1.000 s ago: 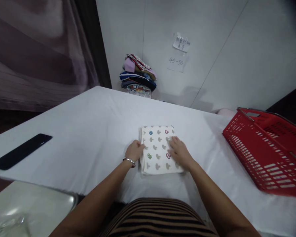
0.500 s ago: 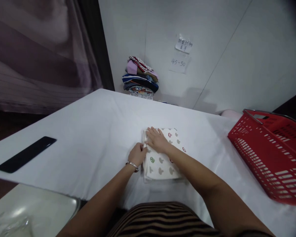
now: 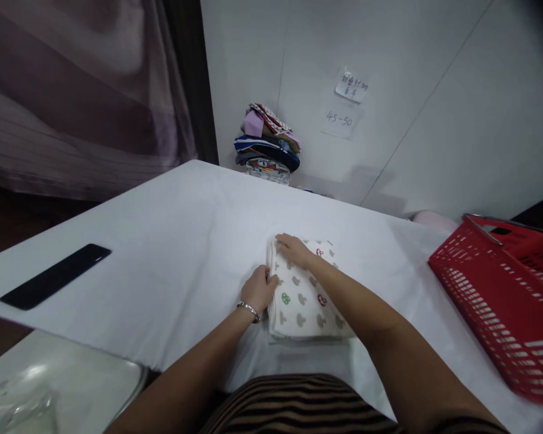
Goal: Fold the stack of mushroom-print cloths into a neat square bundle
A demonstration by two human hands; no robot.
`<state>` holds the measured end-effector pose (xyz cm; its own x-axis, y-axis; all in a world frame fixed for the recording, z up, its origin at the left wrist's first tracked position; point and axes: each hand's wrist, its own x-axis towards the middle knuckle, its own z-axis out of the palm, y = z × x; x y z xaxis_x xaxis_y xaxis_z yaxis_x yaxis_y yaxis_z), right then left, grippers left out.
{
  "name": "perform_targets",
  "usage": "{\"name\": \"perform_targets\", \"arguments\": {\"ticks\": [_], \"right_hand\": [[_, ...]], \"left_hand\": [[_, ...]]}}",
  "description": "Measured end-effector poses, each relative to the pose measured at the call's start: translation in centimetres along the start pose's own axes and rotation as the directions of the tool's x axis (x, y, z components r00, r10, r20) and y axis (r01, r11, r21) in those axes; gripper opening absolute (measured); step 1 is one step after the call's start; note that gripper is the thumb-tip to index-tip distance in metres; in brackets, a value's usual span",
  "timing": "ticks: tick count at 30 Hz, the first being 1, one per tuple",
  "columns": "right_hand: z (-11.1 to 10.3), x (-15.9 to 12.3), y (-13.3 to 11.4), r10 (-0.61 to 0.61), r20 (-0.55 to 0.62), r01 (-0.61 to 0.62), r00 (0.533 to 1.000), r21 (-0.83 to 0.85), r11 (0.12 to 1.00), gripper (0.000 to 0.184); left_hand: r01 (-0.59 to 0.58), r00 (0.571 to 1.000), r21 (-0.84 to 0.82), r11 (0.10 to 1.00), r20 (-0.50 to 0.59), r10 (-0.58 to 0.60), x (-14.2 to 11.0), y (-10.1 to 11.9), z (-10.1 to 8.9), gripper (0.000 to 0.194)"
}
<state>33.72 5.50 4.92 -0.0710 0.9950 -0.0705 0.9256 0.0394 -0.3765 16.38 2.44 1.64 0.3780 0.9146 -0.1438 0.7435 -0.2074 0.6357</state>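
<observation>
A folded white cloth printed with grey, red and green mushroom shapes lies in a flat, layered stack near the table's front. At its left edge, my left hand has its thumb on the top layer and its fingers curled at the side, closed on the edge. My right hand rests on top near the far left corner, fingers stretched toward that corner and thumb apart. The right forearm crosses over the cloth's right side and hides part of it. A bracelet circles my left wrist.
A red plastic basket stands on the white table at right. A dark flat strip lies at left. Behind the table rises a pile of folded fabrics against the wall. A pale stool-like seat sits at lower left.
My right hand's fingers have drawn closer together near the cloth's far left corner. The left thumb now lies over the cloth's edge. The whole view has shifted slightly.
</observation>
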Motion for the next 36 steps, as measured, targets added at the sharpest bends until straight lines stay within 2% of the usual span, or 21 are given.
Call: {"name": "perform_targets", "arguments": {"ticks": [3, 6, 9, 12, 19, 25, 31, 36], "right_hand": [[-1.0, 1.4, -0.5, 0.096, -0.002, -0.096, 0.995, 0.026, 0.995, 0.045], [-1.1, 2.5, -1.8, 0.171, 0.055, -0.167, 0.984, -0.063, 0.984, 0.055], [-0.7, 3.2, -3.3, 0.192, 0.121, -0.159, 0.974, -0.240, 0.958, 0.042], [-0.4, 3.6, -4.2, 0.216, 0.142, -0.163, 0.966, -0.315, 0.935, 0.035], [-0.7, 4.2, -5.2, 0.220, 0.167, -0.138, 0.961, -0.397, 0.907, 0.031], [-0.2, 5.0, -6.4, 0.183, 0.133, -0.102, 0.974, -0.464, 0.880, 0.029], [0.1, 6.3, -6.6, 0.071, 0.121, -0.012, 0.990, -0.429, 0.903, 0.029], [0.8, 7.0, -5.9, 0.091, 0.095, -0.052, 0.991, -0.354, 0.934, 0.033]], "left_hand": [[-0.001, 1.000, -0.015, 1.000, 0.001, 0.001, 0.0, -0.2, 0.1, 0.021], [0.018, 1.000, -0.028, 0.999, 0.009, -0.017, 0.1, -0.3, 0.1, 0.024], [0.029, 0.999, -0.027, 0.999, 0.026, -0.028, 0.1, -0.3, 0.0, 0.025], [0.022, 0.999, -0.031, 0.999, 0.035, -0.021, 0.1, -0.2, 0.0, 0.025], [0.030, 0.999, -0.039, 0.999, 0.044, -0.028, -0.1, -0.2, 0.0, 0.026], [0.005, 0.999, -0.021, 1.000, 0.040, -0.004, -0.2, -0.2, 0.0, 0.026], [0.004, 0.998, 0.007, 1.000, 0.068, -0.004, -0.1, -0.2, 0.3, 0.029], [0.014, 0.997, 0.031, 0.999, 0.078, -0.016, 0.0, -0.2, 0.4, 0.031]]}}
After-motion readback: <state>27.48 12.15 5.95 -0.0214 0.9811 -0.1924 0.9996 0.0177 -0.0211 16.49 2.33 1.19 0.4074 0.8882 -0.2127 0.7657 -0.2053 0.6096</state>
